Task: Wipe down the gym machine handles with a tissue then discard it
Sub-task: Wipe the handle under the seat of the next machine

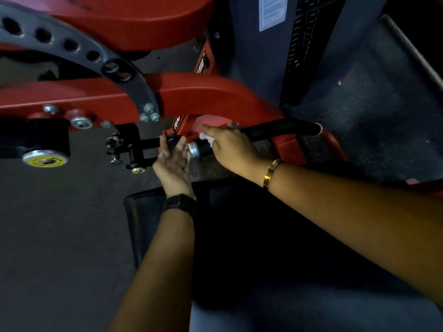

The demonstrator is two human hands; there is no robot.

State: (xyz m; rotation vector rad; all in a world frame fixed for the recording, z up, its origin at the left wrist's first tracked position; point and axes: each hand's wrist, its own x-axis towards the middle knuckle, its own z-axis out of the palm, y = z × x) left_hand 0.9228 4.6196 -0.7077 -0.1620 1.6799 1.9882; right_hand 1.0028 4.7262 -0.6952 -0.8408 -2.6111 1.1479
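The right hand [230,149] curls its fingers round a crumpled white tissue [206,138] on the black curved rubber handle [282,129], near its silver end cap [193,149]. The left hand [172,161], fingers straight, holds nothing beside that cap.

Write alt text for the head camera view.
A person's right hand grips a white tissue on the black handle of a red gym machine. The open left hand is beside the handle's metal end cap.
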